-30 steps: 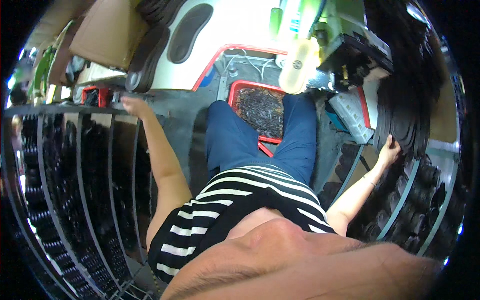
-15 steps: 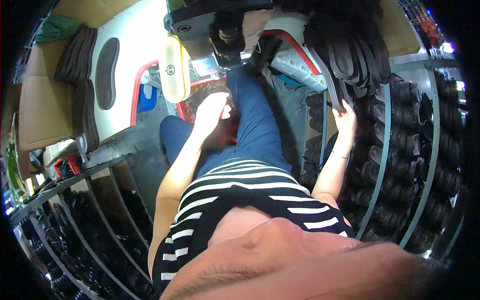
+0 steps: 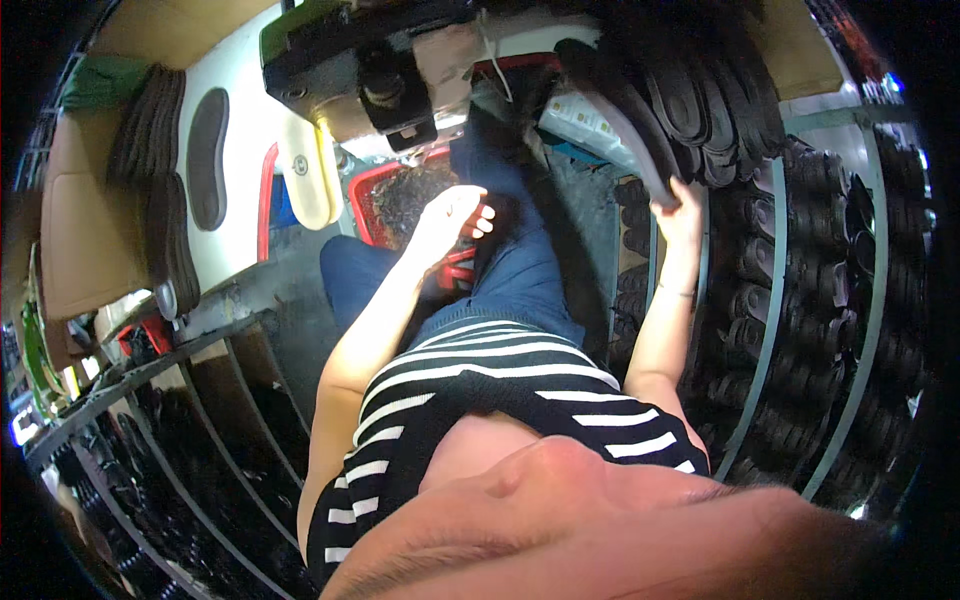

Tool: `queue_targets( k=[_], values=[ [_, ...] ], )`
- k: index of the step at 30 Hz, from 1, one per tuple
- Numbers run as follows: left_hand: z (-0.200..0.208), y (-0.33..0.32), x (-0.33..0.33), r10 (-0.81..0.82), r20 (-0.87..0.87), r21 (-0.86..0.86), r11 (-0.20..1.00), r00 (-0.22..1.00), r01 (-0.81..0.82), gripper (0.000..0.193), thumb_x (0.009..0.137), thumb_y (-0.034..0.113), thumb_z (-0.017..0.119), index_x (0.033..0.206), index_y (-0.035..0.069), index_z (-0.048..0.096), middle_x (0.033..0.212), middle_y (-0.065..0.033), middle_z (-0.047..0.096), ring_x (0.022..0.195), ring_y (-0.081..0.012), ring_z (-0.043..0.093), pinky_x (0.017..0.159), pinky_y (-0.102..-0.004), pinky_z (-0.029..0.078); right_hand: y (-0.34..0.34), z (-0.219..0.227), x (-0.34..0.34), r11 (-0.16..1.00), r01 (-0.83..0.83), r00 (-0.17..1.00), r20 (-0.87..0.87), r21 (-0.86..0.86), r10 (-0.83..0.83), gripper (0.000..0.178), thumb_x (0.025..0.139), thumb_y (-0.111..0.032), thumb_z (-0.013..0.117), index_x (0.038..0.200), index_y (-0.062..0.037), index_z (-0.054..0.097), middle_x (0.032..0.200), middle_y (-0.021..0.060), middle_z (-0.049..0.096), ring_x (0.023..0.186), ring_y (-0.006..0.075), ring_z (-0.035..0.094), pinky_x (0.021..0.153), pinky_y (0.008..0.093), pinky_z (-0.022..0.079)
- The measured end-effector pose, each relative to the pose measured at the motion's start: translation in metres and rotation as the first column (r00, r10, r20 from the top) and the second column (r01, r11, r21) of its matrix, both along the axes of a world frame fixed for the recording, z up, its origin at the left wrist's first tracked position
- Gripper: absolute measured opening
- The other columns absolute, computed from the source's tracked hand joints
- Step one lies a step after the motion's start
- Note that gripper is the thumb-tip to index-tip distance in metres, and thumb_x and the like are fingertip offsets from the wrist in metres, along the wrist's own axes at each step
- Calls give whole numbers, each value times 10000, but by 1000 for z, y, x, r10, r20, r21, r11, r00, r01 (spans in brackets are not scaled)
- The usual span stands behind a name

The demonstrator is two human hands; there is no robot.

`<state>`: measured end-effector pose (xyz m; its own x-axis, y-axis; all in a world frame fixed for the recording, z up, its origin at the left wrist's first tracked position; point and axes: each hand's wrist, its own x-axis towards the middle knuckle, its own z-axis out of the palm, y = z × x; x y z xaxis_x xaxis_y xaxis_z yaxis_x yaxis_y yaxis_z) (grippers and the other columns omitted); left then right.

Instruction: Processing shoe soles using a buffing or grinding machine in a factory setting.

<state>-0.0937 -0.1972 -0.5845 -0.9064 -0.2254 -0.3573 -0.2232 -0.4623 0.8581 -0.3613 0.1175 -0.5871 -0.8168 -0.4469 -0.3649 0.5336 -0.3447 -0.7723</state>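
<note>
My right hand (image 3: pixel 682 210) is closed on the near end of a long dark shoe sole (image 3: pixel 632 115). The sole slants up and to the left from my fingers, alongside a pile of similar dark soles (image 3: pixel 700 100) on the right. Over my lap hovers my left hand (image 3: pixel 458 222), its fingers loosely bent and apart, with nothing visible in it. Beneath it and beyond is a red basket (image 3: pixel 363 205) of dark scraps. A black machine (image 3: pixel 340 75) stands ahead, and a pale yellow sole-shaped piece (image 3: pixel 303 175) is beside it on the left.
A white worktop (image 3: pixel 245 110) on the left carries a single dark sole (image 3: pixel 208 160) and stacked soles (image 3: pixel 150 130) against a cardboard box (image 3: pixel 90 200). Metal racks of dark footwear parts flank me, the right rack (image 3: pixel 770 330) close to my arm. A pale package (image 3: pixel 590 130) lies below the right worktop.
The sole in my right hand has swung left, partly away from the pile, and my right hand has shifted slightly left. My left hand has moved slightly right. The machine now appears farther left.
</note>
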Motion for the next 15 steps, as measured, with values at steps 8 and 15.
queue_targets(
  k=[8, 15],
  values=[
    [39, 16, -5, 314, -288, 238, 938, 904, -250, 633, 820, 214, 647, 1339, 35, 331, 1224, -107, 508, 1076, -196, 520, 962, -335, 380, -40, -1, 108, 626, -701, 645, -70, 340, 761, 421, 831, -66, 585, 1215, 39, 448, 1156, 89, 542, 1058, 162, 497, 953, 303, 380],
    [77, 1, -4, 455, -312, -44, 870, 834, -491, 429, 803, 199, 626, 1166, -10, 532, 1148, -139, 550, 1014, -190, 536, 884, -323, 429, -125, -18, 163, 202, -721, 194, -87, 663, 977, 421, 789, -360, 659, 1035, -19, 632, 1011, 146, 649, 898, 210, 610, 835, 302, 455]
  ],
)
